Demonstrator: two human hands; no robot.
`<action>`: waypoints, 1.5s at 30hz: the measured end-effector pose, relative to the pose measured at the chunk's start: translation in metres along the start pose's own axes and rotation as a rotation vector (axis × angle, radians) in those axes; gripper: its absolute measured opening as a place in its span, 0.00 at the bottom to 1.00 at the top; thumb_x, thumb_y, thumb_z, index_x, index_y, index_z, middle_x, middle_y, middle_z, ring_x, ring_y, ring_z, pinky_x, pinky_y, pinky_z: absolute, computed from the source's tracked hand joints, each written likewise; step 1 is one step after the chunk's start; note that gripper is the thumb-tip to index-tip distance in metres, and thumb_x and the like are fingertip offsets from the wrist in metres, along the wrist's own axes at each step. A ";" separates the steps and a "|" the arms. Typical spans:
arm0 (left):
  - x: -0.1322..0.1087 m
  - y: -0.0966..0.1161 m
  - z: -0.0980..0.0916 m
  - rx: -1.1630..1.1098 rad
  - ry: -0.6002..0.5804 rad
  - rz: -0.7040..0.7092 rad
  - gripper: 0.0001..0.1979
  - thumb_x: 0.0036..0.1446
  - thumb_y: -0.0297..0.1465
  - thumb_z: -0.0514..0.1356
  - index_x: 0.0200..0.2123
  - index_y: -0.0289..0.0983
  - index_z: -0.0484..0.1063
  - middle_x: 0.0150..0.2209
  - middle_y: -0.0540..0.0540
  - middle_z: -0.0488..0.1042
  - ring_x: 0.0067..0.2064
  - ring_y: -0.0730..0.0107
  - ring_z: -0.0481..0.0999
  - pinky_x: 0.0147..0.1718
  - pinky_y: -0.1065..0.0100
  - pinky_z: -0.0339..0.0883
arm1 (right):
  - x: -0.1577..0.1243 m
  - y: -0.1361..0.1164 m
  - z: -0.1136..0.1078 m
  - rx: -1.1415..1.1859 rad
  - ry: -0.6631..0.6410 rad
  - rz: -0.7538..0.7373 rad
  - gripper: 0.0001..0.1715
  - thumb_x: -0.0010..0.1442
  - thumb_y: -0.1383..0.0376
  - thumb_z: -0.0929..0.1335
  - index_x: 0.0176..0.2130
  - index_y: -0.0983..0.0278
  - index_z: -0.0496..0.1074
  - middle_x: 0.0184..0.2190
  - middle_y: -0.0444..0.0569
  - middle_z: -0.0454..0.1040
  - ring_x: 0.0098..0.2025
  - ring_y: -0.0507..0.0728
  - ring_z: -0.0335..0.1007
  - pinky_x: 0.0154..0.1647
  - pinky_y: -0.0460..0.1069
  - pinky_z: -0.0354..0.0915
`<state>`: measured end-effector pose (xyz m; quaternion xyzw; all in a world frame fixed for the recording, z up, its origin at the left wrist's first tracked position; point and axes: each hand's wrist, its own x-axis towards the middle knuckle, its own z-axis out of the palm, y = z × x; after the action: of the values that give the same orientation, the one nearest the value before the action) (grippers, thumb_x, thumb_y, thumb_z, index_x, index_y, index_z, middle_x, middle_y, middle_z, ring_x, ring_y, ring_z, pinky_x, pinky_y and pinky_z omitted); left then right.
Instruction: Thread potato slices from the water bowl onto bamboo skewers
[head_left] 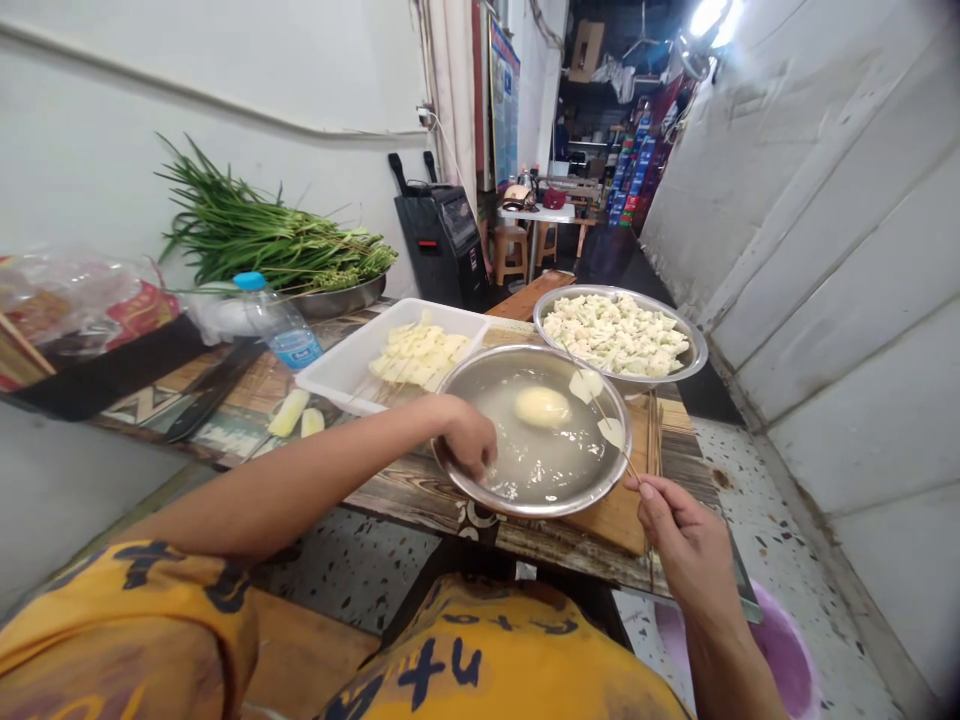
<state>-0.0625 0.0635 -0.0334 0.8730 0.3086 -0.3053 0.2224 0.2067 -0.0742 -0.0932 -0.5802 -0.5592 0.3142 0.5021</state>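
A metal bowl [480, 490] of cloudy water stands before me, a whole peeled potato [541, 407] lying in it. My left hand [471, 436] reaches over the bowl's left rim, its curled fingertips down at the water; whatever they hold is hidden. At the bowl's right side, my right hand [679, 520] pinches the lower end of a thin wooden skewer [631, 466]. Two pale slices [611, 432], apparently potato, are threaded on it, apart from each other. Left of the bowl, a white plastic tray [330, 378] holds skewered pale slices [420, 352].
Cauliflower pieces [615, 332] fill a metal basin behind the bowl. Bare skewers [655, 440] lie on a wooden board [607, 525] at right. Leftward are a knife [214, 388], vegetable pieces [289, 412], a water bottle [281, 325] and green stalks [262, 235]. A pink tub [787, 650] stands below.
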 end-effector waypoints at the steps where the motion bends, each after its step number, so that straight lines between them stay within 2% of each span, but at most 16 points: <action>1: -0.001 0.002 -0.001 -0.019 -0.007 -0.003 0.16 0.50 0.42 0.60 0.35 0.37 0.78 0.32 0.44 0.77 0.32 0.64 0.71 0.34 0.68 0.62 | 0.000 0.000 0.000 0.000 0.002 0.001 0.22 0.60 0.50 0.65 0.41 0.65 0.73 0.18 0.38 0.54 0.20 0.47 0.48 0.20 0.45 0.46; 4: 0.000 0.009 0.000 -0.073 0.094 -0.055 0.22 0.46 0.45 0.62 0.41 0.37 0.75 0.37 0.44 0.77 0.35 0.64 0.71 0.32 0.69 0.62 | 0.000 0.001 0.002 0.026 -0.007 0.007 0.22 0.60 0.50 0.65 0.42 0.65 0.72 0.17 0.38 0.53 0.20 0.47 0.48 0.20 0.45 0.46; 7: 0.006 0.014 0.003 -0.085 0.162 0.007 0.24 0.44 0.38 0.64 0.47 0.39 0.72 0.43 0.44 0.75 0.40 0.63 0.72 0.35 0.70 0.62 | 0.000 0.001 0.004 0.045 -0.024 0.011 0.23 0.60 0.50 0.65 0.43 0.66 0.72 0.17 0.38 0.53 0.19 0.47 0.47 0.19 0.45 0.45; 11: 0.010 0.014 0.003 -0.252 0.032 0.154 0.13 0.45 0.25 0.59 0.37 0.37 0.75 0.31 0.50 0.75 0.32 0.70 0.71 0.32 0.72 0.63 | -0.001 0.000 0.003 0.041 -0.024 0.006 0.23 0.60 0.50 0.65 0.43 0.66 0.72 0.18 0.38 0.54 0.20 0.47 0.48 0.19 0.45 0.46; 15: 0.011 0.011 0.003 -0.556 -0.109 0.218 0.06 0.49 0.30 0.59 0.31 0.35 0.72 0.27 0.51 0.73 0.30 0.71 0.70 0.30 0.71 0.67 | -0.001 0.001 0.001 0.022 0.001 0.000 0.21 0.59 0.51 0.65 0.41 0.65 0.72 0.18 0.38 0.54 0.20 0.47 0.48 0.20 0.44 0.46; 18: 0.020 0.015 0.006 -0.628 -0.104 0.272 0.08 0.49 0.34 0.60 0.30 0.35 0.70 0.27 0.50 0.71 0.31 0.69 0.71 0.31 0.69 0.69 | -0.001 0.001 0.002 0.021 -0.009 0.002 0.22 0.59 0.51 0.65 0.41 0.66 0.72 0.18 0.38 0.53 0.20 0.48 0.48 0.19 0.45 0.46; 23: 0.037 0.020 0.011 -0.569 0.025 0.344 0.08 0.45 0.27 0.60 0.33 0.35 0.72 0.30 0.50 0.74 0.33 0.70 0.71 0.34 0.70 0.68 | -0.001 -0.001 0.003 0.021 -0.023 0.003 0.23 0.60 0.51 0.65 0.43 0.67 0.72 0.18 0.38 0.53 0.20 0.48 0.47 0.19 0.45 0.45; 26: 0.036 0.018 0.008 -0.608 -0.032 0.371 0.06 0.45 0.29 0.62 0.31 0.35 0.72 0.29 0.51 0.74 0.33 0.69 0.72 0.34 0.69 0.68 | -0.002 -0.002 0.002 0.037 -0.007 0.006 0.22 0.59 0.51 0.65 0.42 0.67 0.72 0.18 0.38 0.53 0.20 0.48 0.47 0.19 0.45 0.45; 29: 0.031 0.015 0.006 -0.794 -0.127 0.439 0.08 0.47 0.32 0.64 0.30 0.35 0.71 0.28 0.51 0.73 0.32 0.70 0.72 0.35 0.68 0.70 | -0.002 0.000 0.001 0.045 0.000 0.007 0.21 0.59 0.52 0.65 0.41 0.66 0.72 0.18 0.38 0.53 0.20 0.48 0.47 0.19 0.45 0.45; 31: 0.027 0.012 0.004 -0.957 -0.134 0.479 0.09 0.48 0.33 0.65 0.31 0.34 0.71 0.32 0.49 0.74 0.35 0.69 0.74 0.40 0.65 0.70 | -0.002 0.002 0.000 0.042 -0.002 0.004 0.20 0.59 0.52 0.65 0.41 0.66 0.72 0.18 0.38 0.54 0.20 0.48 0.48 0.20 0.44 0.46; 34: 0.023 0.007 0.002 -1.200 -0.048 0.524 0.13 0.49 0.32 0.65 0.38 0.34 0.71 0.40 0.45 0.76 0.44 0.65 0.76 0.48 0.61 0.67 | -0.002 0.004 0.000 0.051 -0.007 0.010 0.19 0.60 0.53 0.65 0.42 0.65 0.72 0.18 0.38 0.54 0.20 0.48 0.48 0.20 0.44 0.46; 37: 0.019 -0.001 0.000 -1.303 0.014 0.564 0.18 0.51 0.30 0.63 0.46 0.35 0.68 0.46 0.41 0.74 0.52 0.63 0.72 0.54 0.58 0.62 | -0.002 0.003 0.000 0.053 -0.008 0.015 0.20 0.60 0.52 0.65 0.41 0.65 0.72 0.18 0.38 0.53 0.20 0.47 0.47 0.20 0.44 0.46; 39: 0.016 -0.006 -0.002 -1.263 0.054 0.576 0.22 0.52 0.30 0.62 0.51 0.36 0.66 0.51 0.39 0.72 0.55 0.62 0.69 0.56 0.57 0.60 | -0.002 0.001 0.000 0.045 -0.005 0.020 0.21 0.59 0.51 0.65 0.40 0.66 0.72 0.17 0.38 0.53 0.19 0.47 0.47 0.19 0.44 0.45; 41: 0.013 -0.008 -0.004 -1.103 0.108 0.523 0.26 0.52 0.31 0.62 0.55 0.37 0.63 0.54 0.39 0.70 0.56 0.63 0.68 0.54 0.58 0.61 | -0.002 0.000 0.000 0.048 -0.003 0.027 0.21 0.59 0.51 0.65 0.40 0.66 0.72 0.17 0.38 0.53 0.19 0.47 0.46 0.19 0.45 0.44; 43: 0.013 -0.007 -0.008 -0.785 0.152 0.349 0.26 0.51 0.30 0.62 0.55 0.38 0.64 0.51 0.40 0.72 0.53 0.61 0.70 0.52 0.59 0.63 | -0.002 0.000 0.000 0.063 -0.003 0.028 0.21 0.59 0.51 0.65 0.40 0.66 0.72 0.17 0.38 0.53 0.19 0.48 0.47 0.19 0.45 0.44; 45: 0.015 -0.001 -0.012 -0.406 0.215 0.096 0.22 0.51 0.30 0.62 0.51 0.39 0.70 0.47 0.41 0.75 0.49 0.58 0.72 0.50 0.59 0.63 | -0.002 0.001 0.000 0.074 -0.002 0.024 0.21 0.59 0.51 0.66 0.40 0.65 0.72 0.18 0.38 0.54 0.20 0.48 0.47 0.19 0.45 0.45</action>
<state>-0.0487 0.0777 -0.0350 0.8515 0.3438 -0.1314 0.3735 0.2068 -0.0763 -0.0945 -0.5675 -0.5406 0.3411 0.5190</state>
